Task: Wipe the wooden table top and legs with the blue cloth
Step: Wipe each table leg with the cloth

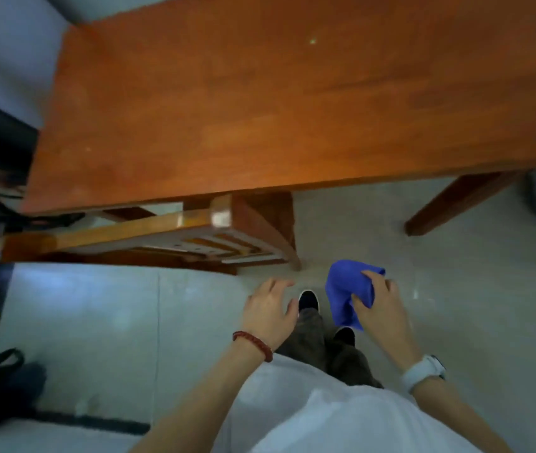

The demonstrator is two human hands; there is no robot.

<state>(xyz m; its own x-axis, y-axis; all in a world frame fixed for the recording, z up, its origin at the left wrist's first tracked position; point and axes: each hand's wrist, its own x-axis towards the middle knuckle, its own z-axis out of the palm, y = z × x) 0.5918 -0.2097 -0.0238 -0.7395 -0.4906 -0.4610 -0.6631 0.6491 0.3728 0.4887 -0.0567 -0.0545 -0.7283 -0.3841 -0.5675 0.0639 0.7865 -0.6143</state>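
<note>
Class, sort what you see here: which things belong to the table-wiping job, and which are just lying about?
Job:
crumpled blue cloth, gripped by the right hand
orange-brown wooden table
empty left hand

Lying about:
glossy wooden chair tucked under the table
black bag on the floor

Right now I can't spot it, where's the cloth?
Head view, lower right: the cloth hangs from the right hand, above the floor, short of the table.
</note>
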